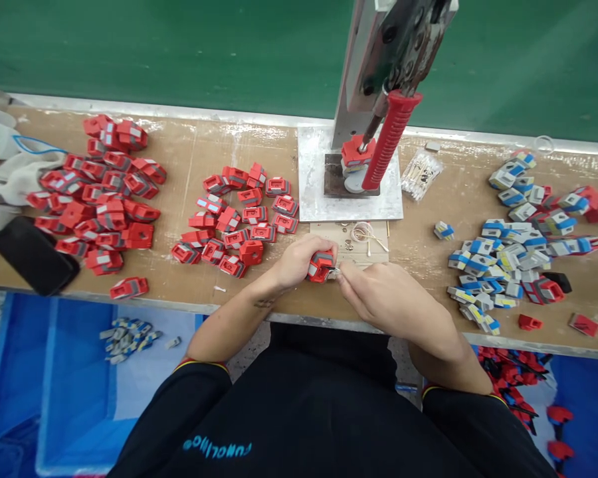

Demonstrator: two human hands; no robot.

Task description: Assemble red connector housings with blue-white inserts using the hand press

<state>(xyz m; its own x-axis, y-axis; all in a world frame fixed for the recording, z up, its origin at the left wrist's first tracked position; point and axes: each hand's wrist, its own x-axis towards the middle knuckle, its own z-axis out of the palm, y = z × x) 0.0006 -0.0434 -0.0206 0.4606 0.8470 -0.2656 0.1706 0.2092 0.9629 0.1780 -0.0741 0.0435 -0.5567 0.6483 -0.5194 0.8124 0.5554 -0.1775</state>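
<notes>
My left hand (299,260) grips a small red and grey plastic part (321,265) just above the front edge of the wooden bench (199,156). My right hand (379,292) is pinched against the right side of that part, fingertips on a small metal piece too small to make out. Behind the hands stands a hand press (379,79) with a red-grip lever (391,139); another red part (356,154) sits on its base under the ram. Small metal rings and sticks (361,234) lie on a cardboard pad just beyond my hands.
Two heaps of red parts lie at left (102,192) and centre-left (239,222). A heap of blue, grey and yellow parts (513,252) lies at right. A black phone (34,255), white cloth (10,172), a bag of sticks (421,174). Blue bins (74,398) stand below the bench.
</notes>
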